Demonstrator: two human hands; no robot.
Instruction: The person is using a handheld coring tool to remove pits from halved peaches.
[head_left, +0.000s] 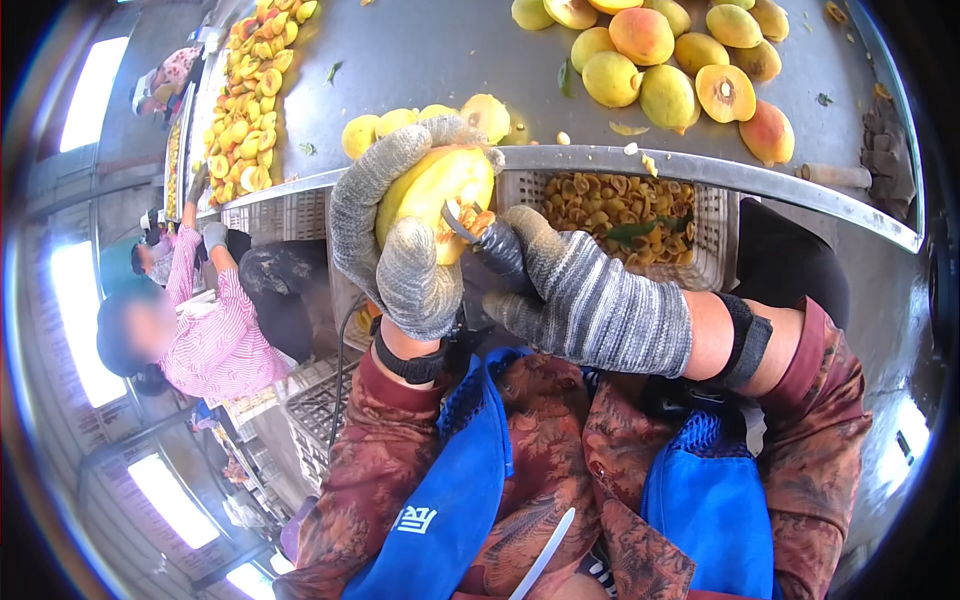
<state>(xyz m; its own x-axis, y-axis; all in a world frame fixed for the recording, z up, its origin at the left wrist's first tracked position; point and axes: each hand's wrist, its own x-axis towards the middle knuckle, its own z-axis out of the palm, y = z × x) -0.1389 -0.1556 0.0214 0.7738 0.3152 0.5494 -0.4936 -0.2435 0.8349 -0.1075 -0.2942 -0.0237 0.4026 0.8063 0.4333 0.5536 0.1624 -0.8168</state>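
My left hand (362, 199), in a grey knitted glove, grips a yellow peach (420, 191) above the table's near edge. Orange-brown pulp shows at the peach's opened lower right side. In my right hand (600, 296), also gloved, is a pitting tool (501, 247) with a dark wrapped handle. Its curved metal blade touches the opened part of the fruit; the blade's tip is hidden there. Just beyond my left hand several yellow peach pieces (395, 121) sit along the edge, one (486, 118) with its cut side showing.
The metal table (450, 52) has a raised rim (570, 157). Peaches (667, 96) lie at the right, cut halves (251, 112) in a long heap at the left. Below the rim, a plastic crate (716, 232) holds brownish fruit scraps (619, 206). A co-worker (225, 337) sits at the left.
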